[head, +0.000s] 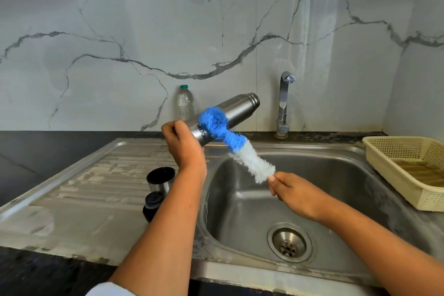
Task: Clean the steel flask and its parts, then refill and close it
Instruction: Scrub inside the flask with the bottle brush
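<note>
Above a stained steel sink (336, 175), marble wall (144, 31) behind, left hand (182, 144) grips tilted steel flask (235, 108); right hand (293, 192) pinches blue-white brush (230, 139), seemingly touching it

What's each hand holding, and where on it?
Left hand grips the steel flask at its lower end; right hand pinches the brush at its handle end.

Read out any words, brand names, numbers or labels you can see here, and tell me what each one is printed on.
"MILTON": dark capital letters running along the side of the steel flask, just beyond the left hand that grips it.
No other text shows: the plastic bottle, the bottle brush pinched by the right hand and the cream basket carry no readable writing.
</note>
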`<move>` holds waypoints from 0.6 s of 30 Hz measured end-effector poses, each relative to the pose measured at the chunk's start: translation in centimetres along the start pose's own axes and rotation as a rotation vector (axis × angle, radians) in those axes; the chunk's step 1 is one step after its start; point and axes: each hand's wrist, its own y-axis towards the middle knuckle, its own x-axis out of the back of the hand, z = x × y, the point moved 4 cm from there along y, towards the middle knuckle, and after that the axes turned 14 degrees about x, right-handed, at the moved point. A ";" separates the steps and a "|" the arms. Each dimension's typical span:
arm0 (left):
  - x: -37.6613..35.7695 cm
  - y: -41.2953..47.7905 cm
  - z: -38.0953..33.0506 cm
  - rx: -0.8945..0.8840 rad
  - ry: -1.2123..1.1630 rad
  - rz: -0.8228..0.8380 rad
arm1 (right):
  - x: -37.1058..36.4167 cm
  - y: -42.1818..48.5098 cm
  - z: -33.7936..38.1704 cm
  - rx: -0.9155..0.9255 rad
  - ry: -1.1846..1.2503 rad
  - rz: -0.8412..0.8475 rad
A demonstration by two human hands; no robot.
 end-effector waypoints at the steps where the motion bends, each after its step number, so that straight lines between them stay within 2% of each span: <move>1: 0.0 0.0 0.1 0.019 -0.007 0.003 | -0.3 0.3 0.4 0.012 0.021 -0.007; 7: 0.6 1.2 0.3 0.181 -0.078 -0.027 | -0.4 0.1 -0.3 0.014 -0.031 0.018; 12: -0.1 0.4 1.0 0.243 -0.070 0.042 | -0.2 0.7 0.3 0.007 -0.008 -0.046; 15: 0.5 1.0 0.7 0.282 -0.111 0.026 | 0.4 0.1 -0.6 -0.014 -0.048 -0.033; 18: 0.6 0.7 0.1 0.250 -0.093 0.027 | 0.3 0.1 -0.4 -0.017 -0.053 -0.039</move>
